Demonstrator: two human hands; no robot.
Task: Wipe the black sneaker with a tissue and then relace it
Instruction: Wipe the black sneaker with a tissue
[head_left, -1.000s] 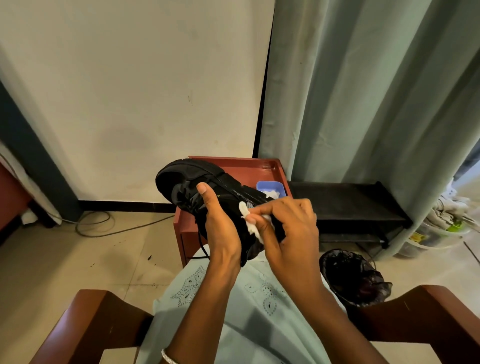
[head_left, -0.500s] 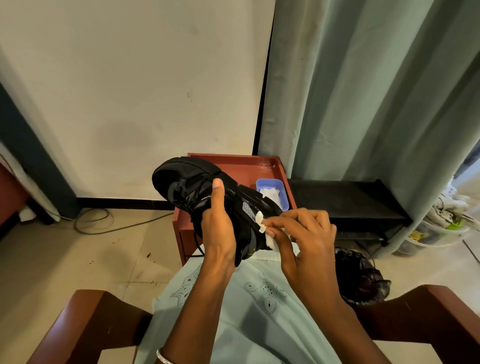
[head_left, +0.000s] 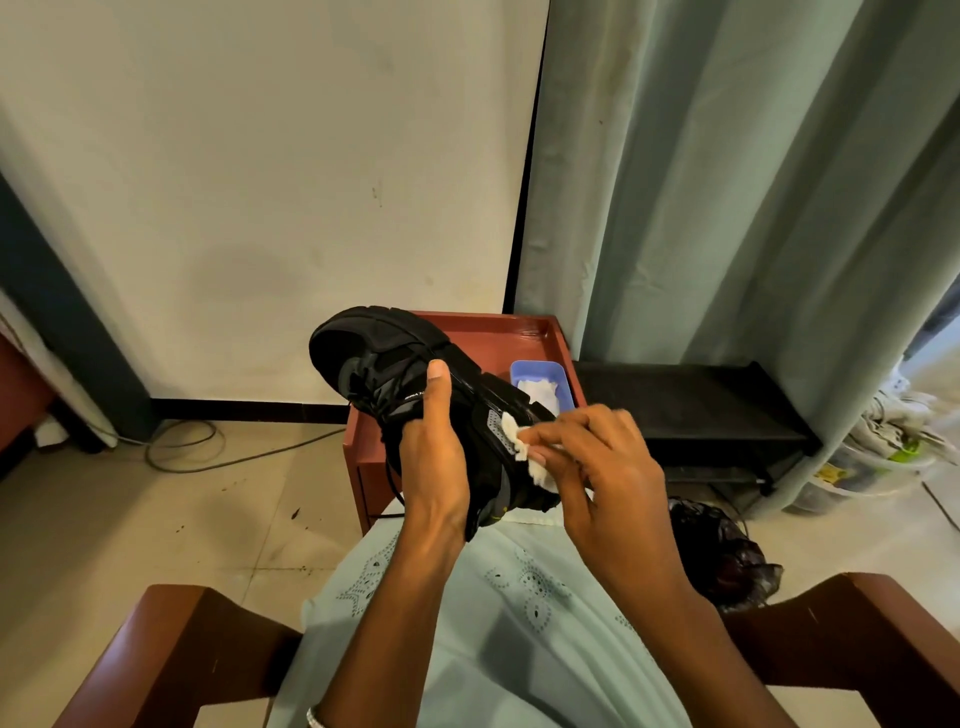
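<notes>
The black sneaker (head_left: 384, 358) is held up over my lap, toe pointing to the upper left, heel near my knees. My left hand (head_left: 434, 457) grips it round the middle, thumb lying up along its side. My right hand (head_left: 592, 467) pinches a crumpled white tissue (head_left: 522, 444) and presses it against the sneaker's rear side. A loose black lace (head_left: 390, 480) hangs below the shoe.
A small red-brown table (head_left: 498, 332) stands behind the shoe, carrying a blue tray (head_left: 540, 370) with more tissues. A low black rack (head_left: 691, 400) sits to the right under grey-green curtains. A black bin bag (head_left: 722, 551) is on the floor by my right knee. Wooden chair arms flank my lap.
My right hand with the tissue has slid along the sneaker's rear side. The left hand has tilted the shoe slightly and its thumb now lies higher up.
</notes>
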